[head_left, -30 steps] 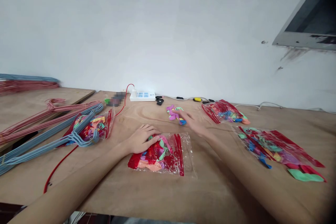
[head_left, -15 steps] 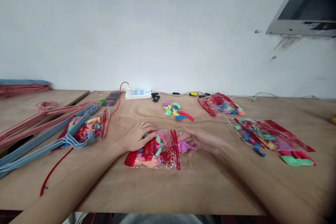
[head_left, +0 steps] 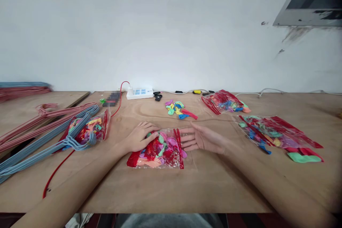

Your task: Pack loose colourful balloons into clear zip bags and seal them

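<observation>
A clear bag with red print [head_left: 155, 155], full of coloured balloons, lies flat in front of me. My left hand [head_left: 141, 136] rests on its upper left part, fingers spread and palm down. At the bag's right end, my right hand [head_left: 204, 138] has its palm turned up and fingers stretched apart, the fingertips at the bag's clear mouth. A purple balloon [head_left: 184, 154] pokes out beside the red strip at that end. Behind the bag lies a small loose pile of balloons [head_left: 177, 108].
Two more balloon bags lie at the back right [head_left: 224, 101] and right [head_left: 280, 131]. Blue hangers [head_left: 53, 140] and pink hangers [head_left: 50, 123] overlap another balloon bag [head_left: 88, 128] on the left. A white power strip [head_left: 139, 93] with cables stands by the wall.
The purple balloon by my right fingers has moved left, mostly into the bag. My right hand has opened, its fingers now spread. My left hand stays on the bag.
</observation>
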{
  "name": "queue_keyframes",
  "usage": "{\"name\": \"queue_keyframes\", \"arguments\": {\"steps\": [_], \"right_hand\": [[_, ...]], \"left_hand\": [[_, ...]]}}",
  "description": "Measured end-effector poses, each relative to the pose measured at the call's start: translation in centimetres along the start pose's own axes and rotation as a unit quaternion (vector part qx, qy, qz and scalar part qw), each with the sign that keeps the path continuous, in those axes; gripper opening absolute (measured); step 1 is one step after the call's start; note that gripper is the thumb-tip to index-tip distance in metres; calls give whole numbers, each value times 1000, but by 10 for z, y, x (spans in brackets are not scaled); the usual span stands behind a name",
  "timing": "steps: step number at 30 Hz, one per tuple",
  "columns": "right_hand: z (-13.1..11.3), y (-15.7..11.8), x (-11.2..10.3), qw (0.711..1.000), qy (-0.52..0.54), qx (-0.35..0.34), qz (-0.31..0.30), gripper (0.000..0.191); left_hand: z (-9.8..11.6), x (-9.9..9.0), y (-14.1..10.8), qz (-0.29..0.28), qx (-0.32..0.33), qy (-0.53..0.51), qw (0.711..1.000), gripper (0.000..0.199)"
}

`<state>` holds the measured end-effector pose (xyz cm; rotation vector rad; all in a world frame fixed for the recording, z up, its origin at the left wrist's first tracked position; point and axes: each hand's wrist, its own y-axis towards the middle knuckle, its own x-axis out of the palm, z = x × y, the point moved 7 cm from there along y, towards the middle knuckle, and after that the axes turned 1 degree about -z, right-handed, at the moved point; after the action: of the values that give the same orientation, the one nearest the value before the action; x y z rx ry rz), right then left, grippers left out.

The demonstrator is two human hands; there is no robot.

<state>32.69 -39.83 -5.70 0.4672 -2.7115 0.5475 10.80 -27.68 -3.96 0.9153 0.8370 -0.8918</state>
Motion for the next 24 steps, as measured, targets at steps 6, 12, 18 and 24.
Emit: {"name": "queue_keyframes", "arguments": {"steps": [6, 12, 18, 24], "right_hand": [[-14, -8, 12, 884, -433, -173, 40, 24], [3, -11, 69, 672, -662, -327, -54, 37], [22, 2, 75, 619, -708, -336, -52, 43], [26, 6, 86, 612, -713, -334, -75, 55]], "left_hand": [[0, 0, 0, 0, 0, -2, 1000, 40], [2, -1, 0, -1, -4, 6, 1000, 39], [0, 0, 0, 3, 1, 2, 1000, 38], [0, 0, 0, -2, -1, 2, 1000, 37]]}}
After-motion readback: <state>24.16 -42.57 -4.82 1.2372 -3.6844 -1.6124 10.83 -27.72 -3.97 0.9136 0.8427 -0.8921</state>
